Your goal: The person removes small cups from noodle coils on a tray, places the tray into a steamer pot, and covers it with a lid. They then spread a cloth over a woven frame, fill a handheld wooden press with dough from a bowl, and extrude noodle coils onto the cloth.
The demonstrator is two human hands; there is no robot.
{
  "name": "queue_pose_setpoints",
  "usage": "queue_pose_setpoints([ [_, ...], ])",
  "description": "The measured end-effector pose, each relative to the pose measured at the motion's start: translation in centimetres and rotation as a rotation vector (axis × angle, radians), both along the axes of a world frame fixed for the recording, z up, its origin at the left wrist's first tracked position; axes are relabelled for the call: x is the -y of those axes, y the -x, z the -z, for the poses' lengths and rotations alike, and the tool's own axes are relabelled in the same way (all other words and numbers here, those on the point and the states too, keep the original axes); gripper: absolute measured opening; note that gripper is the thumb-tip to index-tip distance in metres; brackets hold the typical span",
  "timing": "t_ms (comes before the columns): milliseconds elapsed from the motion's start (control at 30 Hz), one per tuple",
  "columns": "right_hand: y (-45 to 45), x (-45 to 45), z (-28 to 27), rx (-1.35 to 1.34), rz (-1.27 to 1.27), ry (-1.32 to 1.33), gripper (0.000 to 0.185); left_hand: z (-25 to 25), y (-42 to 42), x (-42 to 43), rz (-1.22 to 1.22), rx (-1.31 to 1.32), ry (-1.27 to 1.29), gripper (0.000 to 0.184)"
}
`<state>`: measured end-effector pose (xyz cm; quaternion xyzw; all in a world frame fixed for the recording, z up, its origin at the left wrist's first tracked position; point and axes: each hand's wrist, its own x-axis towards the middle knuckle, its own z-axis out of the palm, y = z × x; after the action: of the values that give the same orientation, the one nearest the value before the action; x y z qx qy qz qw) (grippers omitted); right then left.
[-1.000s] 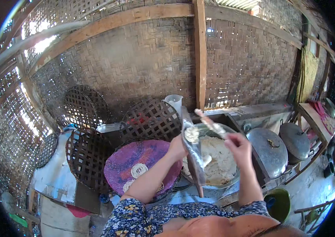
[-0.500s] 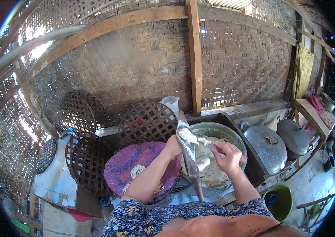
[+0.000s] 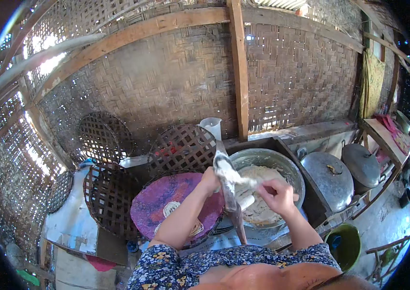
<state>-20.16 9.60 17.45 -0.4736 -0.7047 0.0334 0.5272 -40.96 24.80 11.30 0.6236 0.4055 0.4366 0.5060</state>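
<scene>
My left hand (image 3: 210, 181) is closed round the side of a long wooden tool (image 3: 234, 209), which stands tilted and has white dough (image 3: 226, 172) in its upper opening. In my right hand (image 3: 277, 195) is a dough-coated stick (image 3: 249, 182), its far end at the dough in the tool. Below and behind both is a large metal basin (image 3: 296, 175) holding pale dough. To the left, a purple round tray (image 3: 150, 199) carries coils of pale strands (image 3: 171, 209), partly hidden by my left forearm.
Woven baskets (image 3: 110, 193) stand at the left and behind the tray. A clear plastic jug (image 3: 212, 126) is by the wall. Two lidded metal pots (image 3: 328, 179) stand right of the basin, with a green bucket (image 3: 344, 246) below them.
My right hand has come down and left from its raised position, bringing the stick to the tool's opening. My left hand keeps its hold, and the tool stands slightly more to the left.
</scene>
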Motion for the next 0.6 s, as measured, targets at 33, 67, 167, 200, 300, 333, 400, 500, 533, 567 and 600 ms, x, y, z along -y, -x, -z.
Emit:
queue_pose_setpoints([
  [33, -1.1, 0.0, 1.3, -0.156, -0.139, 0.221, 0.019, -0.7, 0.3, 0.3, -0.001, 0.179, 0.061, 0.022],
  [67, -2.1, 0.7, 0.8, -0.227, -0.23, 0.328, 0.021, -1.8, 1.6, 0.7, 0.058, 0.249, -0.013, 0.026],
  [167, -6.9, 0.2, 2.7, -0.244, 0.043, 0.285, 0.021, -3.2, 5.6, 0.6, 0.172, 0.518, -0.088, 0.038],
  [200, -8.1, -0.1, 3.8, -0.215, 0.175, 0.261, 0.02, -2.5, 7.1, -0.2, 0.149, 0.639, -0.02, 0.037],
  [300, -8.2, 1.6, 2.6, 0.405, 0.466, 0.334, 0.031, -6.1, 9.1, 2.2, 0.284, 0.914, -0.221, 0.031],
  [333, -7.1, 1.2, 2.9, 0.14, 0.214, 0.385, 0.04, -7.1, 9.2, 2.4, 0.356, 1.019, -0.193, 0.032],
  [400, -2.7, 1.0, 2.9, -0.391, -0.283, 0.46, 0.057, -8.0, 8.4, 2.4, 0.528, 1.173, -0.192, 0.034],
  [500, 5.7, 2.4, 1.8, -0.994, -1.011, 0.918, 0.092, -8.3, 6.2, 3.2, 0.668, 1.198, -0.24, 0.036],
  [533, 7.9, 3.6, -0.5, -1.215, -1.189, 1.113, 0.101, -8.6, 5.8, 3.8, 0.712, 1.17, -0.249, 0.036],
  [567, 8.6, 3.1, 0.4, -1.377, -1.477, 1.154, 0.103, -8.9, 5.5, 4.5, 0.754, 1.139, -0.261, 0.037],
  [600, 9.1, 2.6, 1.4, -1.533, -1.777, 1.183, 0.105, -8.9, 5.6, 5.1, 0.791, 1.106, -0.274, 0.038],
])
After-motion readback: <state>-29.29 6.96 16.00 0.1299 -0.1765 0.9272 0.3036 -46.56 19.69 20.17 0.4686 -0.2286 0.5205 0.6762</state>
